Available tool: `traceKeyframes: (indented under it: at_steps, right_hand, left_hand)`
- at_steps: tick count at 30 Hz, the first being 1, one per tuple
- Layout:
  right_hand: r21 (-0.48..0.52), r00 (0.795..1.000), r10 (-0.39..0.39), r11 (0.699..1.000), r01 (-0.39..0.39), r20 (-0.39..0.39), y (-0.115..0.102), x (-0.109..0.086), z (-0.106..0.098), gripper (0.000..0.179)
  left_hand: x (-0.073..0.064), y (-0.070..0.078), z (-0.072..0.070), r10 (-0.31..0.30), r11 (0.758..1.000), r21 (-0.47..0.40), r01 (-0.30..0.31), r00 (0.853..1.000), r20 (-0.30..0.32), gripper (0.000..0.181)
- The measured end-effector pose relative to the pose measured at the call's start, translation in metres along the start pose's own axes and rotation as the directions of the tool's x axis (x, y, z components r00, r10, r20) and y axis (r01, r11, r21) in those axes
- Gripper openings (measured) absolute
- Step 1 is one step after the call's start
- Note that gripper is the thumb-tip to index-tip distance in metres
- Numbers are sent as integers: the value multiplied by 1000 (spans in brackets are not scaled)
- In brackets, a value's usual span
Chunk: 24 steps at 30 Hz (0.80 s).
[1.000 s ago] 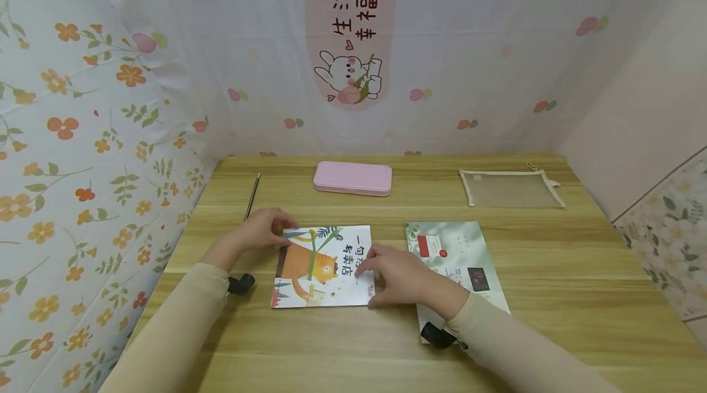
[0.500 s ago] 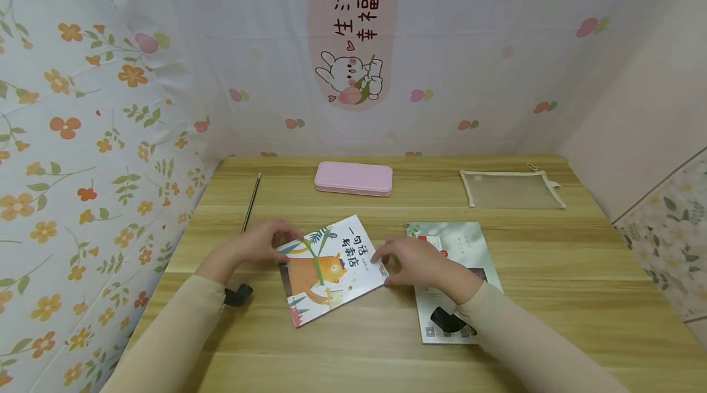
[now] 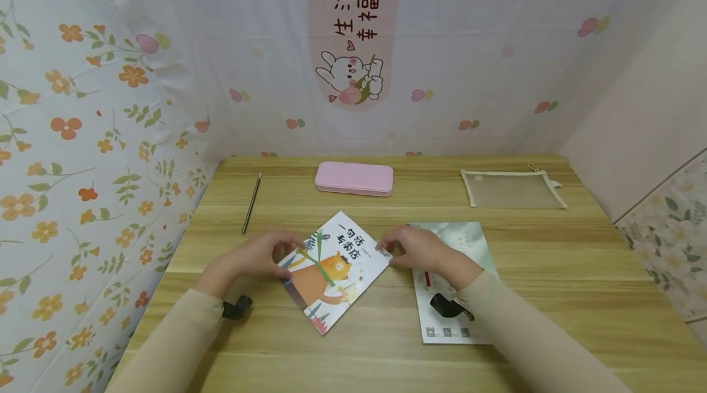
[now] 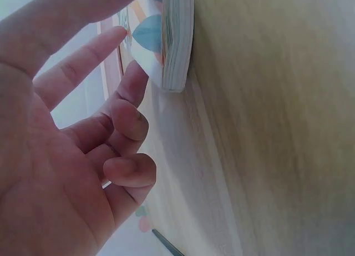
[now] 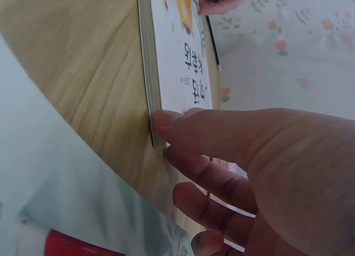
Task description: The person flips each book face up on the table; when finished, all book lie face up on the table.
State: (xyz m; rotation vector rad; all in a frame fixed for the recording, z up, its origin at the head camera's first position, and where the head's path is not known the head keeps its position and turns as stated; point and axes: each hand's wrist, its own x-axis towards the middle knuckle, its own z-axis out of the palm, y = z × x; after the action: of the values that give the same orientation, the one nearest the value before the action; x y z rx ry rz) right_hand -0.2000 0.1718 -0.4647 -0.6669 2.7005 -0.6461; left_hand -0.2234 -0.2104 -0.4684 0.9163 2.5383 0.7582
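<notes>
A picture book (image 3: pixel 326 276), its white cover showing an orange bear-like animal and Chinese lettering, lies turned at a slant on the wooden table. My left hand (image 3: pixel 251 261) holds its left corner between thumb and forefinger. At the opposite corner, my right hand (image 3: pixel 422 252) pinches the book. The right wrist view shows the thumb (image 5: pixel 172 123) against the page edge, with the other fingers curled below. In the left wrist view the book's page block (image 4: pixel 178 42) stands beside loosely bent fingers (image 4: pixel 130 170). A pale green book (image 3: pixel 439 331) lies beneath my right forearm, partly hidden.
A dark pencil (image 3: pixel 251 202) lies beyond my left hand. Toward the back of the table (image 3: pixel 353 356) is a pink pencil case (image 3: pixel 353 178). A mesh zip pouch (image 3: pixel 513 190) lies at the back right. Patterned cloth (image 3: pixel 248 61) hangs behind and to the left.
The picture book has turned counterclockwise from nearly square to slanted. My right hand has moved away from me with its corner; my left hand has stayed near the left corner.
</notes>
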Motion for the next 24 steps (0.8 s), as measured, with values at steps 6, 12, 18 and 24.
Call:
traceKeyframes:
  at_steps: [6,12,18,24]
  right_hand:
    - [13,1000,7,1000,-7,-18,4,8,-5,27]
    - [16,999,-16,1000,16,-39,9,18,-9,24]
    - [15,999,-7,1000,8,-47,12,30,-11,24]
    - [9,999,13,1000,-12,-46,15,42,-12,23]
  left_hand:
    - [-6,7,2,-1,1000,-30,2,1000,8,46]
    - [-11,10,4,-33,999,-39,34,999,29,45]
    - [-13,14,8,-48,998,-35,50,998,38,53]
    - [-14,21,12,-43,999,25,43,999,25,59]
